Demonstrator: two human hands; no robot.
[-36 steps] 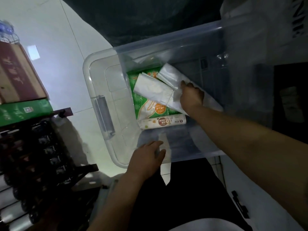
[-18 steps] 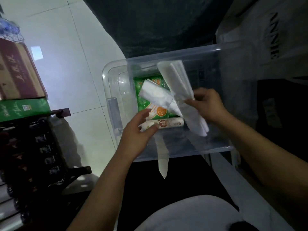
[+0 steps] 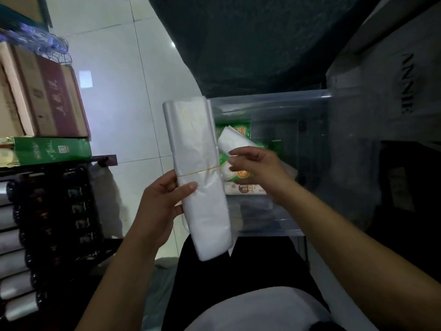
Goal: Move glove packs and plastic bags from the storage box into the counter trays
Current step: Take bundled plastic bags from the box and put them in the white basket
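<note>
A long white bundle of plastic bags (image 3: 200,168), bound by a thin rubber band, is held upright in front of me above the clear storage box (image 3: 274,101). My left hand (image 3: 162,201) grips its lower half, thumb across the front. My right hand (image 3: 257,168) pinches the bundle's right edge at the rubber band. Inside the box lie a second white bag bundle (image 3: 231,138), a green and orange glove pack (image 3: 241,173) and a white pack with a round label (image 3: 245,188).
Cardboard cartons (image 3: 45,99) and a green box (image 3: 47,150) are stacked at left above a dark rack of bottles (image 3: 47,211). White tiled floor (image 3: 114,80) lies behind. A dark cover (image 3: 250,39) hangs beyond the box; a pale carton (image 3: 393,91) stands at right.
The bag bundle came up out of the box and moved left. My left hand left the box rim and took hold of the bundle; my right hand slid to its edge.
</note>
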